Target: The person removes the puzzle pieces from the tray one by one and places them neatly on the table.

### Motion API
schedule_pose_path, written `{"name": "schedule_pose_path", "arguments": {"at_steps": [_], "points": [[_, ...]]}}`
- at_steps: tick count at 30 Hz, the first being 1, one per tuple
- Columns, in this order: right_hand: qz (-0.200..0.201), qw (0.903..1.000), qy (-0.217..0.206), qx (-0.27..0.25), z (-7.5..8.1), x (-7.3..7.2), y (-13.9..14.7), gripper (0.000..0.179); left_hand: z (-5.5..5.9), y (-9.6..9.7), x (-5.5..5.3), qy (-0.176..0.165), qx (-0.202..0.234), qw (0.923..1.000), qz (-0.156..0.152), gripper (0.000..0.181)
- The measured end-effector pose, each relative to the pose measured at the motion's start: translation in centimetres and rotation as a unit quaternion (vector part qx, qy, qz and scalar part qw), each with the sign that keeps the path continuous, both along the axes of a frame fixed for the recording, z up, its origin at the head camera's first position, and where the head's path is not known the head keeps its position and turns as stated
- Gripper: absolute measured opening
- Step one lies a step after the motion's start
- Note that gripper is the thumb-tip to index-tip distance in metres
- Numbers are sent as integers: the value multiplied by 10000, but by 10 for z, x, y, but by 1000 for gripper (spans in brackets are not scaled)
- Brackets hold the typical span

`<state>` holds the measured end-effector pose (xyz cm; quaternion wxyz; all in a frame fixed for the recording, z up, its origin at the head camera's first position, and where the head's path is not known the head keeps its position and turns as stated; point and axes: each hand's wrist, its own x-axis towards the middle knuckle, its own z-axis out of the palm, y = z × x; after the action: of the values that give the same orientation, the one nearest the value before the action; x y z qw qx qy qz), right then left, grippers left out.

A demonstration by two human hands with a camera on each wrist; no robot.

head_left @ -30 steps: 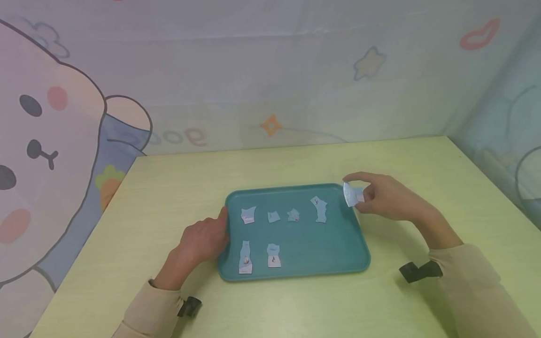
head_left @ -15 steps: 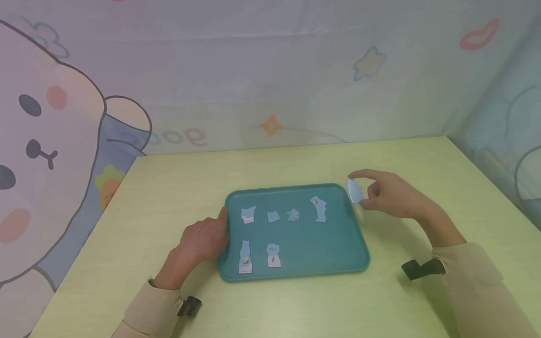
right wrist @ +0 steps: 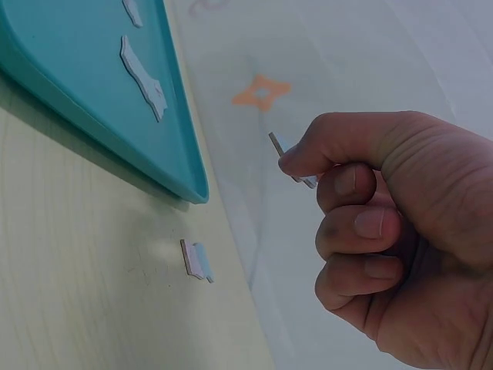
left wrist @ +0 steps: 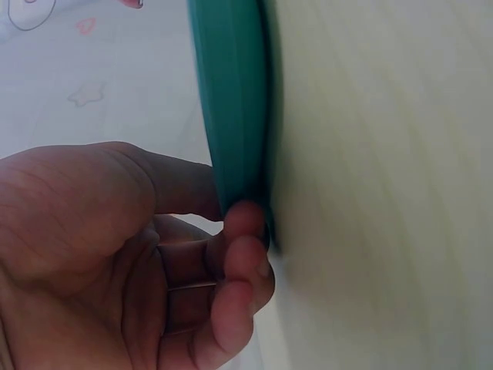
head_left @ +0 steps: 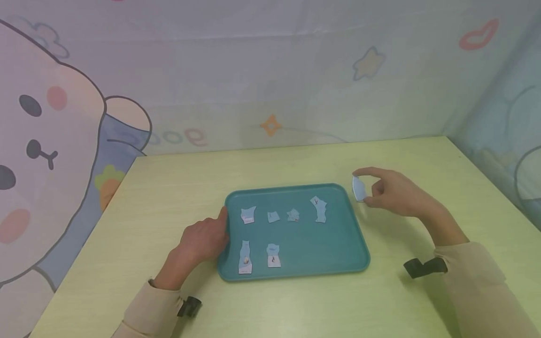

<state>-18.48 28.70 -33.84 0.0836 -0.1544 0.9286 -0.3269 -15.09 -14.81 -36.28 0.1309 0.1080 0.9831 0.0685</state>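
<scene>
At the tray's right end, my right hand [head_left: 397,192] pinches a pale blue puzzle piece [head_left: 359,188] between thumb and index finger, held up off the table and tilted; the other fingers curl in the right wrist view. My left hand [head_left: 205,239] grips the left edge of the teal tray [head_left: 317,256], fingers curled at its rim in the left wrist view. Inside the tray's back lie a pale piece [head_left: 248,215], two small ones and a long jagged piece [head_left: 320,209]. At the front left are a piece with a boat [head_left: 245,257] and a shorter one [head_left: 274,256].
Another puzzle piece [right wrist: 196,260] lies on the table beyond the tray's corner in the right wrist view; in the head view it is not visible. The pale yellow table [head_left: 296,310] ends at a printed curtain [head_left: 253,70] behind and at the right.
My right hand has shifted slightly to the right and away, carrying the pinched piece off the tray's corner and turning it. The left hand and the tray stay put.
</scene>
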Motion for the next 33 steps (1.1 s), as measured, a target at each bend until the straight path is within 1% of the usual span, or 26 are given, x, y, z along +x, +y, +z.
{"name": "schedule_pose_path", "arguments": {"at_steps": [6,11,16,22,33], "points": [[-73,10000,7,4,-3,-2,3,62,-3,0,-2,35,9,10000,-6,64],[-172,9998,-51,35,-6,-3,6,63,-3,0,-1,72,7,10000,-48,64],[-181,9998,-38,3,-8,-5,9,63,-2,1,-1,58,-4,10000,-38,65],[-177,9998,22,-87,-10,-6,13,64,-3,1,-2,35,-37,10000,-1,65],[-227,9996,41,-154,-16,-11,22,64,-4,1,-2,62,-37,10000,23,64]]}}
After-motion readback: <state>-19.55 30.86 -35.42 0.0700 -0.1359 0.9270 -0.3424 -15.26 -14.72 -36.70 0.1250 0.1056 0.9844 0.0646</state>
